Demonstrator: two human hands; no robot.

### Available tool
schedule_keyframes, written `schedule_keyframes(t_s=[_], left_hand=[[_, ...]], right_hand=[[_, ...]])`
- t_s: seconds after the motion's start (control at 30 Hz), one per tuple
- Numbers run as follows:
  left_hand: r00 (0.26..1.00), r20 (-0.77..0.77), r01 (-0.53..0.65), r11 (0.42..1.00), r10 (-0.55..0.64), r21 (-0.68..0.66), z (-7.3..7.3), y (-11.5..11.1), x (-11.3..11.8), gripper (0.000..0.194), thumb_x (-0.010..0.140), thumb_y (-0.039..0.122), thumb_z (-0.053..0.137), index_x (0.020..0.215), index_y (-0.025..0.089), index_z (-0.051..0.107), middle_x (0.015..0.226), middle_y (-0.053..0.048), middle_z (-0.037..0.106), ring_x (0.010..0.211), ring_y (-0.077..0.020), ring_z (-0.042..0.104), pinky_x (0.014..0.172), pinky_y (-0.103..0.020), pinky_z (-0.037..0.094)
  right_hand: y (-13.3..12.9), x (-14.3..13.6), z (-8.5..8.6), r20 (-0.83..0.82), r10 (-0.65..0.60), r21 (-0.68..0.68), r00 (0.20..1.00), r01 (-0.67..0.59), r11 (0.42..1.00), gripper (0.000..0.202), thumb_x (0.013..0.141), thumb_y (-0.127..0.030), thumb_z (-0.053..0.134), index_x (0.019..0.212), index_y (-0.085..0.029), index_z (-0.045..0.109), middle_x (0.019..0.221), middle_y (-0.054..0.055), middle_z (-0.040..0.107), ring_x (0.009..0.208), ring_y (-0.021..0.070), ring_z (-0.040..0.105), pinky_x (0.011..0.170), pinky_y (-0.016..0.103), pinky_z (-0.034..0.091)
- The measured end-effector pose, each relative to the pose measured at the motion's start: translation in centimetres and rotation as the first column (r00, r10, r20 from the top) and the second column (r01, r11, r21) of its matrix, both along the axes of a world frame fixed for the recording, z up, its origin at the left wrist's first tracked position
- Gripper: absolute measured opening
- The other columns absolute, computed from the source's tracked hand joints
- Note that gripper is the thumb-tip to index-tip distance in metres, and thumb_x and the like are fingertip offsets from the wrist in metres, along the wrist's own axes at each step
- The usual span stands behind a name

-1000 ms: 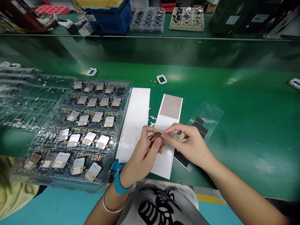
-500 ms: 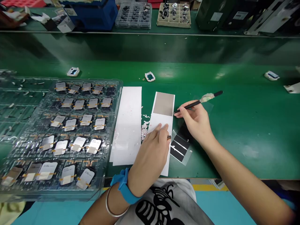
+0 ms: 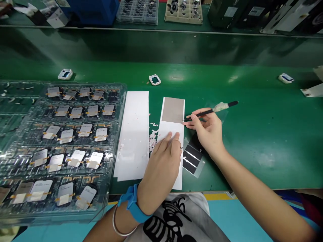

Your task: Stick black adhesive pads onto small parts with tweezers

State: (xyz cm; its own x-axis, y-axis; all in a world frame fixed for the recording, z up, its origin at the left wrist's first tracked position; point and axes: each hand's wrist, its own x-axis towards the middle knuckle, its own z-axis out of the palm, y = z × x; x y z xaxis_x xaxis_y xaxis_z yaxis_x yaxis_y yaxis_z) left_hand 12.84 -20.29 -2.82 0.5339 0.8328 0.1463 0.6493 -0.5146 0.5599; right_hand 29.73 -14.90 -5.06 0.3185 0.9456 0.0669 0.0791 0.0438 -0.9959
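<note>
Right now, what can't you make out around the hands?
Head view only:
- Left hand hides whatever it pins on the white strip.
- Tweezers tip at the grey sheet: too small to tell if it grips anything.
- Clear tray: cut off at the left edge.

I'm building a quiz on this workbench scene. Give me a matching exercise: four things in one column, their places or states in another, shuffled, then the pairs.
Things:
1. black tweezers with taped handle
2. grey square patch on the white strip
3. clear plastic tray of small parts
4. blue wristband

Places or states:
A. on the left wrist
B. held in the right hand
C. left of the white strips
D. touched by the tweezer tip

Pairs: 1-B, 2-D, 3-C, 4-A
</note>
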Motion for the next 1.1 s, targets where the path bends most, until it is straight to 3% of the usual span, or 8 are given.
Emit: schedule_keyframes(t_s=[0.37, 0.5, 0.63, 0.73, 0.8, 0.93, 1.03, 1.1], left_hand=[[0.998, -0.056, 0.009, 1.0, -0.007, 0.026, -0.2, 0.1, 0.2, 0.013, 0.099, 0.007, 0.042, 0.107, 0.017, 0.046, 0.139, -0.023, 0.057, 0.139, -0.0372, 0.045, 0.102, -0.059, 0.049], [1.0, -0.019, 0.001, 1.0, -0.001, 0.002, -0.1, 0.1, 0.3, 0.011, 0.099, 0.009, 0.043, 0.104, 0.017, 0.048, 0.137, -0.023, 0.058, 0.138, -0.0377, 0.045, 0.101, -0.059, 0.047], [0.997, 0.031, -0.067, 0.997, 0.067, -0.024, 0.1, 0.4, 0.4, 0.015, 0.099, 0.011, 0.043, 0.112, 0.015, 0.049, 0.13, -0.022, 0.061, 0.133, -0.0382, 0.05, 0.1, -0.057, 0.045], [0.973, 0.174, -0.135, 0.983, 0.155, -0.121, 0.4, 0.7, 0.1, 0.012, 0.1, 0.017, 0.044, 0.11, 0.018, 0.049, 0.116, -0.016, 0.066, 0.113, -0.0322, 0.06, 0.089, -0.048, 0.049], [0.902, 0.354, -0.149, 0.947, 0.248, -0.284, 0.8, 0.8, -0.1, 0.006, 0.102, 0.023, 0.043, 0.105, 0.021, 0.048, 0.101, -0.009, 0.067, 0.092, -0.0233, 0.064, 0.077, -0.037, 0.051], [0.626, 0.634, 0.011, 0.807, 0.455, -0.59, 1.7, 0.7, -0.4, 0.005, 0.105, 0.03, 0.04, 0.105, 0.025, 0.041, 0.078, 0.003, 0.062, 0.059, -0.0104, 0.051, 0.057, -0.023, 0.043], [0.49, 0.705, 0.193, 0.725, 0.513, -0.661, 2.0, 0.3, -0.3, 0.006, 0.105, 0.029, 0.038, 0.103, 0.025, 0.041, 0.072, 0.005, 0.057, 0.054, -0.0084, 0.043, 0.054, -0.02, 0.039], [0.432, 0.739, 0.276, 0.704, 0.517, -0.654, 1.9, 0.1, -0.3, 0.011, 0.105, 0.034, 0.039, 0.104, 0.025, 0.042, 0.073, 0.004, 0.057, 0.058, -0.0091, 0.044, 0.055, -0.02, 0.038]], right_hand=[[0.0, 0.1, -0.2, -0.004, -0.004, -0.005, 1.0, 0.004, 1.0, 0.032, 0.081, -0.046, 0.074, 0.093, -0.019, 0.058, 0.088, 0.002, 0.068, 0.061, 0.012, 0.072, 0.06, 0.024, 0.064], [-0.1, -0.1, -0.1, 0.033, 0.043, 0.024, 0.999, -0.044, 0.999, 0.028, 0.083, -0.041, 0.073, 0.092, -0.02, 0.057, 0.081, 0.001, 0.069, 0.068, 0.0143, 0.073, 0.065, 0.027, 0.064], [-0.8, -0.3, 1.8, 0.085, 0.055, 0.168, 0.995, -0.069, 0.983, 0.016, 0.085, -0.029, 0.072, 0.089, -0.021, 0.058, 0.082, 0.002, 0.068, 0.081, 0.0169, 0.074, 0.074, 0.03, 0.065], [-2.2, -0.7, 4.1, 0.1, -0.001, 0.234, 0.995, -0.022, 0.972, 0.008, 0.087, -0.02, 0.069, 0.086, -0.021, 0.061, 0.089, 0.003, 0.066, 0.086, 0.0169, 0.073, 0.079, 0.031, 0.065], [-3.5, -1.4, 5.2, 0.049, -0.04, 0.257, 0.998, 0.026, 0.966, 0.007, 0.086, -0.018, 0.07, 0.086, -0.021, 0.063, 0.09, 0.002, 0.064, 0.083, 0.0166, 0.073, 0.076, 0.031, 0.066], [-5.9, -3.7, 5.5, -0.171, -0.094, 0.262, 0.981, 0.137, 0.955, 0.011, 0.086, -0.016, 0.07, 0.092, -0.02, 0.061, 0.084, -0.001, 0.063, 0.077, 0.0184, 0.076, 0.07, 0.03, 0.068], [-6.6, -5.3, 4.6, -0.254, -0.115, 0.288, 0.96, 0.189, 0.939, 0.014, 0.087, -0.012, 0.067, 0.092, -0.021, 0.057, 0.082, -0.002, 0.064, 0.078, 0.0178, 0.076, 0.072, 0.032, 0.068], [-6.7, -5.9, 4.1, -0.27, -0.121, 0.305, 0.955, 0.204, 0.93, 0.014, 0.088, -0.011, 0.065, 0.092, -0.021, 0.057, 0.083, -0.003, 0.064, 0.08, 0.0168, 0.076, 0.07, 0.031, 0.068]])
